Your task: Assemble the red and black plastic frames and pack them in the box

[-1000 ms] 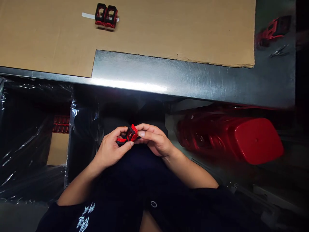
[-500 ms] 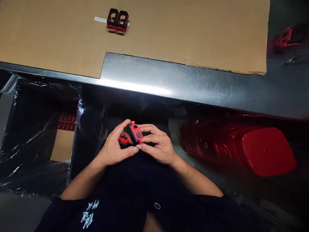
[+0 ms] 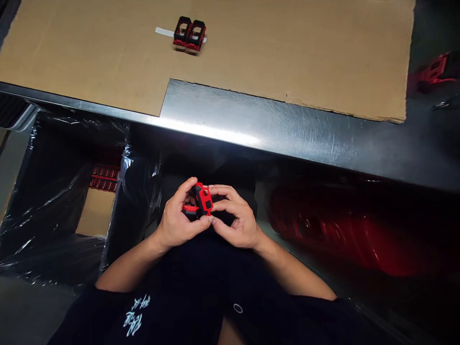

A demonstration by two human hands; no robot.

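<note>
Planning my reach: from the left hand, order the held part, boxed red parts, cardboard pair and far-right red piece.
1. Red-and-black plastic part: in left hand.
2. Stacked red parts: left, in plastic-lined box.
3. Black-and-red pair: ahead, on cardboard.
4. Blurred red piece: far right.

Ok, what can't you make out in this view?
Head view:
Red-and-black plastic piece: partly hidden by left hand and right hand.
Red part far right: blurred, cut off by edge.
Red stack lower right: dark, blurred.
Red parts lower left: partly hidden by black plastic sheeting.
</note>
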